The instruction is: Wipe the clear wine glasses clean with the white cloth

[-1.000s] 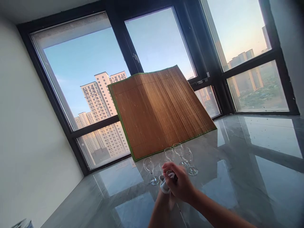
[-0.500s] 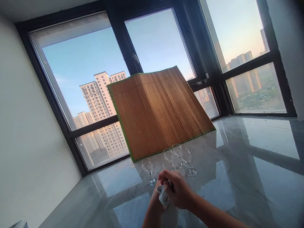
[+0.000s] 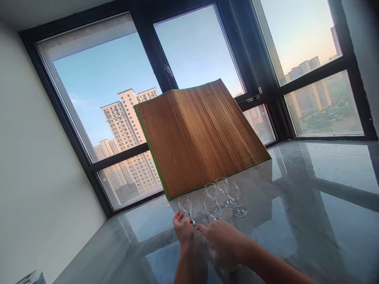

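Note:
Just in front of the leftmost wine glass [image 3: 185,204], my left hand [image 3: 184,232] is raised with its fingers apart. Its fingertips are close to the stem and foot of that glass; I cannot tell whether they touch. My right hand [image 3: 223,241] comes in from the right, back of the hand up. One finger points at the same foot, while the other fingers curl under, and what they hold is hidden. Right beyond this hand stands a wine glass [image 3: 212,209], its lower part partly covered. Several more clear wine glasses, including one at the right [image 3: 233,192], stand upright in a cluster behind.
A brown bamboo mat [image 3: 201,138] with green edging leans against the dark window frame [image 3: 148,43] behind the glasses. The glossy grey tiled surface [image 3: 266,236] mirrors the windows. A can-like object [image 3: 32,277] shows at the bottom left, beside the white wall [image 3: 38,157].
My hands have come apart from around the white cloth, which no longer shows. The left hand has moved left and forward to the leftmost glass; the right now points at its foot.

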A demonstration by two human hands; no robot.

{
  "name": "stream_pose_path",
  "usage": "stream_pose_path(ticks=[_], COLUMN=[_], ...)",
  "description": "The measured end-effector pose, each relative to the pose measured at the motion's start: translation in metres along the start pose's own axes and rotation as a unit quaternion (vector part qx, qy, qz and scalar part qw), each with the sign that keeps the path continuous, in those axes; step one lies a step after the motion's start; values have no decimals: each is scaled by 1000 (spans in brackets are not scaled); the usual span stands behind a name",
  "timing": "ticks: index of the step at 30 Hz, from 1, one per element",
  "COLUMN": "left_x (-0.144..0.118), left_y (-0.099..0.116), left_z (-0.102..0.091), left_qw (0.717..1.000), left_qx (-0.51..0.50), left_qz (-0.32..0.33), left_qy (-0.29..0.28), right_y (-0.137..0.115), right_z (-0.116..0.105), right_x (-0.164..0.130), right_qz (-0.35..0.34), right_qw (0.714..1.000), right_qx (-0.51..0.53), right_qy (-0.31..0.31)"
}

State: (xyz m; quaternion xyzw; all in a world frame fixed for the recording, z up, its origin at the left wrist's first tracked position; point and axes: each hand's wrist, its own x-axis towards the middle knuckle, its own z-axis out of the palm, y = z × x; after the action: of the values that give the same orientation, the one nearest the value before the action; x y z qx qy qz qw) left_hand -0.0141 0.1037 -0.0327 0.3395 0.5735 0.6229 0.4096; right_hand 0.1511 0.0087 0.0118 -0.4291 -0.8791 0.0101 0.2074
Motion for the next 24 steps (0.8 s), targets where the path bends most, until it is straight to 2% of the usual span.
stream_pose_path(ticks=[3, 5, 11, 18, 24], left_x=[-1, -2, -8, -8, -8], left_y=[-2, -4, -5, -2, -3], left_z=[5, 7, 12, 15, 15], left_qw=[999, 998, 993, 977, 975], left_qx=[-3, -8, -109, -193, -198], left_qz=[48, 58, 19, -6, -10], left_qy=[15, 7, -38, -87, -100], right_y=[4, 4, 3, 18, 31], right_z=[2, 1, -6, 4, 6], right_x=[-1, -2, 0, 7, 11], right_qz=[10, 24, 95, 133, 161], right_qw=[1000, 999, 991, 988, 984], right_qx=[16, 15, -2, 7, -5], right_qy=[-6, -19, -93, -80, -75])
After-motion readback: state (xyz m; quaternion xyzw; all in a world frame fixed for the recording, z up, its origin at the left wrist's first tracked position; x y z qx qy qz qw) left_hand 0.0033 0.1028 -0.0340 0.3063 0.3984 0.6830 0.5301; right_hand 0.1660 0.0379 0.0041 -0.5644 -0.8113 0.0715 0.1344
